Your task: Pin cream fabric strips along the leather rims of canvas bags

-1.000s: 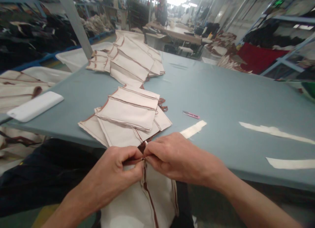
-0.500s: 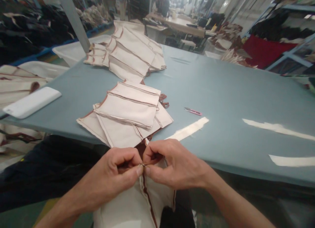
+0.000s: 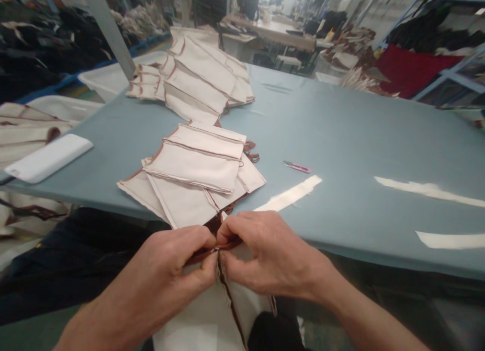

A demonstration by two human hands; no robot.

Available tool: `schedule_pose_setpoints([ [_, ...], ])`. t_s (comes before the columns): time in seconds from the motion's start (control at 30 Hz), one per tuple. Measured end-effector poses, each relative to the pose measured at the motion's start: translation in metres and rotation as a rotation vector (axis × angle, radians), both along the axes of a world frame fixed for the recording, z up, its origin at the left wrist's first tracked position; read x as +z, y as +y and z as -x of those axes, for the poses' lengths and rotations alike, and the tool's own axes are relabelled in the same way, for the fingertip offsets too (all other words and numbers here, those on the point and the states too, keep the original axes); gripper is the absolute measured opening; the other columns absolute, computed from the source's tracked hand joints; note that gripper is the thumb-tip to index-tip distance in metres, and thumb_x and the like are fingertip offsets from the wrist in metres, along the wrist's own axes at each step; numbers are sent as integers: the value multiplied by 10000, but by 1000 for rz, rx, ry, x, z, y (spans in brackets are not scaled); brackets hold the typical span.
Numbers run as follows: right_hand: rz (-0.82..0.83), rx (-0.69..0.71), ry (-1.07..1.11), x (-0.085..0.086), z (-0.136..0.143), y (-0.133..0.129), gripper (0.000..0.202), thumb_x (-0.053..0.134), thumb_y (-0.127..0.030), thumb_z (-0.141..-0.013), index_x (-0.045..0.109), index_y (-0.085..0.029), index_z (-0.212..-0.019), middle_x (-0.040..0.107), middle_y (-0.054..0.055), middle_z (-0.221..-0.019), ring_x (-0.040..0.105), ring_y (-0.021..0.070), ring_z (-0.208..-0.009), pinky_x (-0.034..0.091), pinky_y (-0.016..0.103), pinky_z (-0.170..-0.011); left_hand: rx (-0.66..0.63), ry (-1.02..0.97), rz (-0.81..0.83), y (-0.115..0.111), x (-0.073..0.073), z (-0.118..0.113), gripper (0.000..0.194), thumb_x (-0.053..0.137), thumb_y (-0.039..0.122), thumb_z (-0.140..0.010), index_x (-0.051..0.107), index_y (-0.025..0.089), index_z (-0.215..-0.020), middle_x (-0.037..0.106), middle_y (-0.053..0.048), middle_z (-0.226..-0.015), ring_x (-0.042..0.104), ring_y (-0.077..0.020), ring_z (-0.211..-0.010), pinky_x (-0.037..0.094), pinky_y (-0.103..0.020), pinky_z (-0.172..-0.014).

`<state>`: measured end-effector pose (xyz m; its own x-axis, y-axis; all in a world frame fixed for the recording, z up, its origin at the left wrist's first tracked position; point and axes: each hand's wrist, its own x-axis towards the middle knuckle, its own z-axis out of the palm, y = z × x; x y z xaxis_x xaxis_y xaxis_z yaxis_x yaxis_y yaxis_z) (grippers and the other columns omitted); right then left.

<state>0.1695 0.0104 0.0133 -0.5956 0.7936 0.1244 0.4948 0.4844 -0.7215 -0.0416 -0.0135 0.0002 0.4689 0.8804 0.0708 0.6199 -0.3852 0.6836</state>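
The left hand pinches the edge of a cream cloth piece with thumb and finger. The right hand pinches the same edge, and the tips of both hands are very close together, by a brown seam. Think of the hands as the middle of a clock. The cloth piece goes down from them to 6 o'clock, just off the near side of the blue counter. At 12 o'clock, near the hands, is a pile of flat cream pieces, and a bigger heap sits behind it. Small pink snips lie between 1 and 2 o'clock. A pale strip lies at 2 o'clock, partly behind the right hand. At 10 o'clock is a flat white thing.
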Motion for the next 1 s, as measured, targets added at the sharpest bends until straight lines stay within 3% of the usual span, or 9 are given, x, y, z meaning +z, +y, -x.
schedule_pose_setpoints([
  [0.17,47,-39,-31,-3,2,-2,80,668,-125,-735,652,-180,-790,631,-45,-659,486,106,-589,302,238,-595,30,-48,-104,-5,-5,0,167,543,140,-909,602,221,-776,588,82,-667,581,-83,-573,407,-183,-568],
  [0.37,21,9,112,-13,2,-2,92,609,-98,-691,598,-179,-733,505,-79,-619,381,78,-552,282,214,-567,-14,-106,-112,-9,-12,4,153,551,113,-907,627,244,-888,617,93,-697,600,-75,-564,417,-164,-566],
  [0.53,32,64,135,-19,3,1,70,607,-116,-710,627,-177,-738,572,-64,-629,437,80,-544,324,211,-570,-20,-63,-123,-14,-15,6,145,539,126,-900,618,237,-851,498,110,-597,437,-72,-442,320,-193,-472],
  [0.67,-93,83,70,-24,5,3,66,592,-136,-760,642,-179,-754,653,-21,-660,520,117,-577,332,242,-559,119,-87,201,-11,-15,7,120,546,216,-879,591,225,-767,371,117,-544,325,-84,-444,261,-188,-426],
  [0.77,-247,91,-5,-27,6,4,98,566,-141,-815,653,-176,-787,689,6,-688,565,146,-605,340,270,-554,166,-102,411,-6,-15,9,162,543,284,-858,614,207,-733,378,100,-555,333,-94,-488,278,-186,-447],
  [1.0,-432,75,-143,-31,9,1,144,549,-121,-850,668,-182,-797,714,3,-701,604,170,-640,318,301,-527,164,-106,490,-4,-21,9,210,522,311,-855,591,187,-700,372,83,-594,321,-96,-538,263,-196,-485],
])
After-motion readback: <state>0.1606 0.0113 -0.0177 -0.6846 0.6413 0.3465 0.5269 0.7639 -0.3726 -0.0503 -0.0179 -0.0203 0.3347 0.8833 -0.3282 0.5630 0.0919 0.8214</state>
